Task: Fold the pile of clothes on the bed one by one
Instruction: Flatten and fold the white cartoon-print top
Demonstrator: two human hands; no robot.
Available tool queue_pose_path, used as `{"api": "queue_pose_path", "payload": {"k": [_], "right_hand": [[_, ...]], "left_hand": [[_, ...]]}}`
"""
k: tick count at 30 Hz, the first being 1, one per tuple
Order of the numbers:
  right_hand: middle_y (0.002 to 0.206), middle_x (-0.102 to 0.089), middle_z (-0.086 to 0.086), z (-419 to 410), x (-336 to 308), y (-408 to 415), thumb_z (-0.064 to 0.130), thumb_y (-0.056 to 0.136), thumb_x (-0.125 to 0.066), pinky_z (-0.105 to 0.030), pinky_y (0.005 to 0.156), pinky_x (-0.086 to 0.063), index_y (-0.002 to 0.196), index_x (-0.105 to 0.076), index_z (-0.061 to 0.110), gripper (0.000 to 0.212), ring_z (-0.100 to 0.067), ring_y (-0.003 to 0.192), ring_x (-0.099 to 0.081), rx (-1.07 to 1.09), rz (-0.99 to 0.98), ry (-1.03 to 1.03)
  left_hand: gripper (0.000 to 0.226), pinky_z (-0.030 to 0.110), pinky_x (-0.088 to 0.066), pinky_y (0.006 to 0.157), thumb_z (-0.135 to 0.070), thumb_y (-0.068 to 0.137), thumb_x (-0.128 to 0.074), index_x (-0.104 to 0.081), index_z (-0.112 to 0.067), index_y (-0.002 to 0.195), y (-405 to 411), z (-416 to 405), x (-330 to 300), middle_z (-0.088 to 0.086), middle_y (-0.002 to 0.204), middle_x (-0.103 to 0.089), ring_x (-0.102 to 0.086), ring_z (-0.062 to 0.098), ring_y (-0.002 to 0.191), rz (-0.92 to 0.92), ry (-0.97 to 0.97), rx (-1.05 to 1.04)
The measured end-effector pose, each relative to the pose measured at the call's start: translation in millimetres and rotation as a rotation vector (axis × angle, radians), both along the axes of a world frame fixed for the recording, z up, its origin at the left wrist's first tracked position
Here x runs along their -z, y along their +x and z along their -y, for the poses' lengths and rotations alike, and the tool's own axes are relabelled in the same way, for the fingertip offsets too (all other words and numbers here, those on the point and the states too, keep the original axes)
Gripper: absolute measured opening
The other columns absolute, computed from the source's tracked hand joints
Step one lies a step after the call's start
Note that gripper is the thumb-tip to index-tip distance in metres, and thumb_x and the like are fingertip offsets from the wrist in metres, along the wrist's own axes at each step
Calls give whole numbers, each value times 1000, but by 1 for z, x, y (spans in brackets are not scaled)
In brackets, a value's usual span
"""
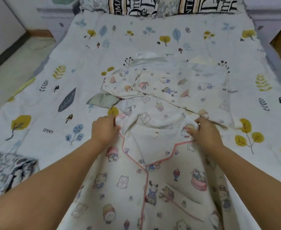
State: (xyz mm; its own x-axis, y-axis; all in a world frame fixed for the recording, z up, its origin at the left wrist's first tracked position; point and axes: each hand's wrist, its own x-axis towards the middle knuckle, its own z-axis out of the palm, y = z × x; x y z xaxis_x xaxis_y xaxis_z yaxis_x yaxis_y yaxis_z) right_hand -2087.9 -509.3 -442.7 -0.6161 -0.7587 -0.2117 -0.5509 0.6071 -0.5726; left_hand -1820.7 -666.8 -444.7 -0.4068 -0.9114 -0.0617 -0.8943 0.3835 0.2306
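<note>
leaf-print bed [37,67] carries the clothes pile [166,83] — unfolded, behind. left hand [105,128] and right hand [204,131] pinch the pyjama top [153,188] at its shoulders, spread flat — first fold not yet made; judged early.

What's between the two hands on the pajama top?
In the head view, the left hand and right hand each grip a shoulder of the pajama top. Between them lies only its open collar, with a small neck tag.
</note>
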Motion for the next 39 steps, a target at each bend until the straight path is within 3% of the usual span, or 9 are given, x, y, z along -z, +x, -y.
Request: {"api": "queue_pose_path", "payload": {"k": [4, 12, 17, 20, 23, 29, 34, 37, 39], "right_hand": [[76, -52, -3, 7, 37, -4, 25, 85, -66, -31, 60, -34, 107, -48, 10, 32, -25, 74, -51, 7, -112, 28], [89, -57, -14, 8, 62, -4, 29, 87, -63, -33, 58, -36, 105, -39, 9, 36, -32, 78, -57, -56, -310, 54], [105, -51, -10, -9, 55, -10, 31, 83, -66, -31, 72, -34, 118, -42, 13, 46, -28, 97, -49, -159, -148, 12], [117, -47, -9, -39, 42, -12, 31, 85, -63, -30, 81, -32, 128, -42, 14, 51, -26, 109, -45, -94, -105, -38], [117, -47, -8, -89, 31, -8, 28, 89, -58, -29, 81, -34, 128, -44, 14, 44, -25, 108, -47, 9, -65, -35], [113, -47, 1, -200, 27, 29, 41, 85, -62, -22, 70, -39, 123, -43, 22, 46, -13, 90, -57, 239, 198, 249], [91, -53, 11, -265, 29, 60, 52, 64, -76, -18, 62, -42, 99, -38, 26, 57, -2, 75, -58, 269, 476, 552], [98, -54, 11, -287, 31, 70, 40, 78, -65, -15, 66, -40, 115, -45, 26, 44, -8, 89, -56, 125, 402, 670], [102, -58, 7, -291, 26, 62, 29, 88, -53, -20, 71, -39, 107, -50, 32, 20, -13, 100, -57, 145, 302, 654]], "left_hand": [[25, 33, -25, 65, -30, 86, -62, -45, -13, 79, -10, 10, 39, 15, 87, -63, -57, 36, 86, 79, -93, 1], [22, 39, -34, 81, -26, 91, -46, -54, -9, 104, -24, 7, 76, 17, 104, -60, -52, 35, 100, 218, 23, -80], [32, 44, -29, 85, -8, 87, -52, -54, 0, 117, -43, -18, 53, 26, 120, -48, -41, 40, 111, -73, -177, -152], [37, 44, -31, 87, 1, 76, -57, -59, 0, 113, -62, -47, 34, 26, 118, -51, -45, 41, 110, -202, -217, -12], [33, 41, -35, 85, 4, 73, -56, -64, -2, 104, -86, -91, 25, 19, 110, -56, -49, 36, 103, -267, -83, 201], [30, 42, -46, 82, 6, 78, -56, -65, -2, 105, -138, -188, 31, 16, 112, -59, -55, 33, 99, -320, 205, 710], [56, 39, -35, 98, -8, 88, -52, -38, -20, 141, -173, -225, 49, 5, 150, -25, -33, 25, 126, -27, 265, 1024], [37, 38, -38, 94, -15, 90, -52, -54, -18, 126, -188, -225, 50, 7, 140, -36, -40, 26, 117, 193, 227, 1142], [25, 39, -45, 85, -17, 92, -48, -62, -11, 111, -197, -223, 48, 8, 121, -49, -50, 27, 106, 183, 257, 1079]]}}
